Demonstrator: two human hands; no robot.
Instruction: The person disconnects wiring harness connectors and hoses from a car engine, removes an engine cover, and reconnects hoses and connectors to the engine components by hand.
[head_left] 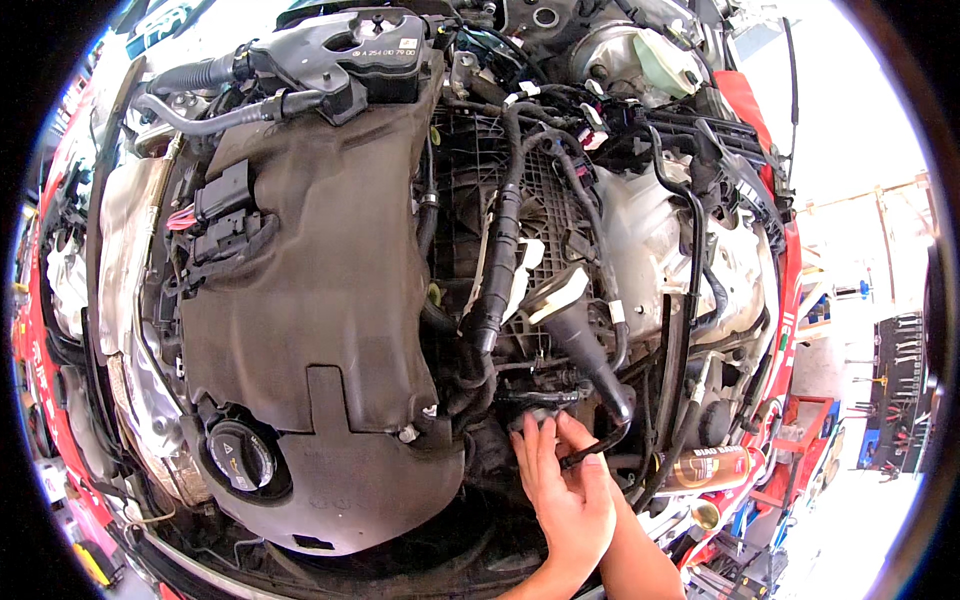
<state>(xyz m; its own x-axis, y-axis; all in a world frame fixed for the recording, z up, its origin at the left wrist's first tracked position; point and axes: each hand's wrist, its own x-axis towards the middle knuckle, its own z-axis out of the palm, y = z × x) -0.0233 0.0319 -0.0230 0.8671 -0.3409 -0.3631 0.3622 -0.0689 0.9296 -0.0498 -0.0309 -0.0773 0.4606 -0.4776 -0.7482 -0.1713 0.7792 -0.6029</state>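
Gripping a thin black hose [592, 452] in overlapping hands [568, 495], below funnel [575, 330]

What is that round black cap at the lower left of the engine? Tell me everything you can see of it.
The round black cap looks like plastic, with a ribbed rim and a small pale symbol on its flat top. It sits closed on a filler neck at the engine's lower left, tucked beside the edge of the large grey-brown insulating cover. It is seen almost from above, slightly dusty. Neither hand touches it; the hands work farther right.
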